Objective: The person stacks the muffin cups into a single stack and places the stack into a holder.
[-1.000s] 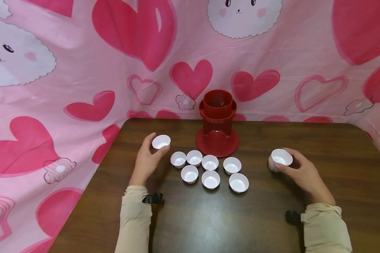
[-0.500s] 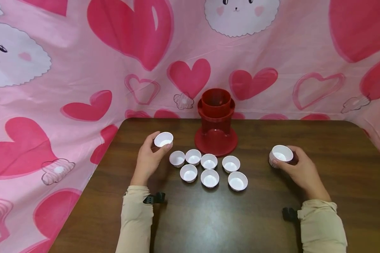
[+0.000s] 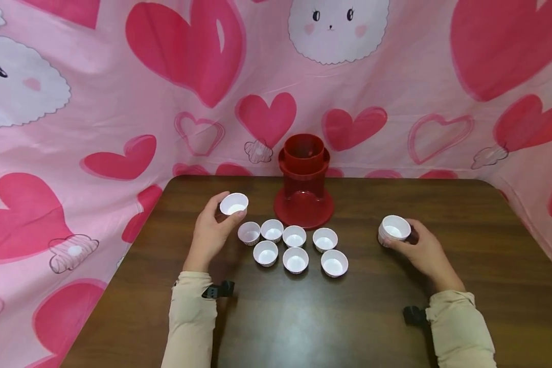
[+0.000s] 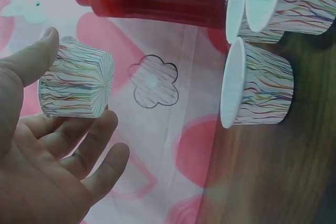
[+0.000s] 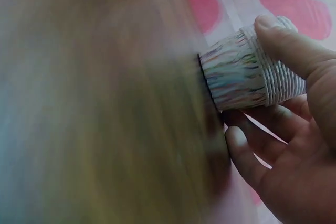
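My left hand (image 3: pixel 208 232) pinches a white paper baking cup (image 4: pixel 79 82) between thumb and fingers. This cup is lifted above the table, its mouth up and its sides printed with wavy coloured lines. On the right, my right hand (image 3: pixel 425 250) grips a stack of nested baking cups (image 5: pixel 241 69), their rims layered close together under the thumb. The base of that stack is at the tabletop in the right wrist view. Between the hands, several single baking cups (image 3: pixel 296 260) stand upright in two loose rows, one of them (image 4: pixel 265 87) close to the left hand.
A red plastic stand (image 3: pixel 304 204) with a round base and a cylinder on top stands behind the rows of cups. The brown wooden table (image 3: pixel 276 327) ends at a pink heart-printed cloth (image 3: pixel 202 66) at the back and left. Black cameras (image 3: pixel 219 290) sit at both wrists.
The head view has shifted slightly. My left hand has moved a little to the right with its cup, closer to the rows. The right hand stays with its stack.
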A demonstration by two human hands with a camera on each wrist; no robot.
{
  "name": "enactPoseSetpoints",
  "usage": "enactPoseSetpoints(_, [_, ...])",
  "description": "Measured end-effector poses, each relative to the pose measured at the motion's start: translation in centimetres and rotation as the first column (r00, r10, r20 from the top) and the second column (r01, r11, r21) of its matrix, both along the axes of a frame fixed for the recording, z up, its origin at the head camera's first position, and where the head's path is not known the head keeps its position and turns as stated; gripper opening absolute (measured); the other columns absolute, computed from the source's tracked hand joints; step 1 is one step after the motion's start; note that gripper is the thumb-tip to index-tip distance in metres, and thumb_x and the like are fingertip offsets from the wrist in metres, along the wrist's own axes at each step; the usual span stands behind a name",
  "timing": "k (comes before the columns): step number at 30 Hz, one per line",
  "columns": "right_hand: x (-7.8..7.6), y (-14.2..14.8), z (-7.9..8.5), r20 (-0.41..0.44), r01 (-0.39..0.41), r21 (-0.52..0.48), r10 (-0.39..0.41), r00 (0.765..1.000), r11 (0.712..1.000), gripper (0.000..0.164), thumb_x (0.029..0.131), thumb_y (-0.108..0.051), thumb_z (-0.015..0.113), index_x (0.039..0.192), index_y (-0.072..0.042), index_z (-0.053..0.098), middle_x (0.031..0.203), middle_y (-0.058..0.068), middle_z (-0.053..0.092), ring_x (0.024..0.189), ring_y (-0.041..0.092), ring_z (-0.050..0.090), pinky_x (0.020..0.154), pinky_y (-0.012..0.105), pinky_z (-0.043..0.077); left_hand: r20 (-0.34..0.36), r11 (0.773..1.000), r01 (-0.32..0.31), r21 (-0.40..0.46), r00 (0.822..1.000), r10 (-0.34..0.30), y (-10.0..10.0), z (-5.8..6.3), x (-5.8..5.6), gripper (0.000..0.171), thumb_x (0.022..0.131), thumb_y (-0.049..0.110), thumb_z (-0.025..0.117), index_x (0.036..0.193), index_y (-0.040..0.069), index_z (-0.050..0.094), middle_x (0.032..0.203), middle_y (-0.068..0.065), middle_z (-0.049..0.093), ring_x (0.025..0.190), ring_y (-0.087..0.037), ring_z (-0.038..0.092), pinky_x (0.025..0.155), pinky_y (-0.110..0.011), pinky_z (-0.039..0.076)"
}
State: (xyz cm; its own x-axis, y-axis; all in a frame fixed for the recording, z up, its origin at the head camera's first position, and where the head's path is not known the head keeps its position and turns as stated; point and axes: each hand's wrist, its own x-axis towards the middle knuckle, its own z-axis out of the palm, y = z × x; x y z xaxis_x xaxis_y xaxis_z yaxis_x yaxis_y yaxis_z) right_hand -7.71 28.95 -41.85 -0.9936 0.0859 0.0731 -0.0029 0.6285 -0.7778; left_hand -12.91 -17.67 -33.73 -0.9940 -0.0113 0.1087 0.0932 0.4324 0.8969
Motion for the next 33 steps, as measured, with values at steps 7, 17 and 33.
enactPoseSetpoints(7, [1.5,0.7,0.1,0.022,-0.085,-0.005,0.086,0.996,0.996,0.067,0.086,-0.027,0.083,0.135,0.004,0.051,0.121,0.023,0.063,0.104,0.018,0.058,0.077,0.016,0.044,-0.006,1.000,0.002,-0.003,1.000,-0.002,0.2,0.4,0.3,0.067,0.090,0.027,0.079,0.147,0.011,0.049,0.135,-0.015,0.056,0.116,-0.033,0.057,0.099,-0.044,0.047])
enactPoseSetpoints(17, [2.4,2.0,-0.2,0.015,-0.153,-0.129,0.156,0.988,0.980,0.060,0.087,-0.013,0.082,0.135,0.004,0.051,0.121,0.021,0.063,0.099,-0.005,0.056,0.078,0.014,0.045,0.006,0.999,0.045,-0.012,0.999,-0.045,1.3,0.4,0.1,0.068,0.090,0.028,0.079,0.148,0.011,0.048,0.135,-0.015,0.056,0.117,-0.033,0.057,0.100,-0.045,0.046])
enactPoseSetpoints(33, [1.9,2.3,0.4,0.000,-0.216,-0.068,0.216,0.976,0.974,0.061,0.083,-0.015,0.086,0.130,0.004,0.053,0.116,0.018,0.062,0.100,0.012,0.059,0.080,0.017,0.046,-0.024,0.990,0.141,-0.023,0.990,-0.142,4.5,1.2,0.8,0.061,0.088,0.024,0.081,0.141,0.010,0.053,0.133,-0.012,0.055,0.118,-0.031,0.056,0.105,-0.052,0.043])
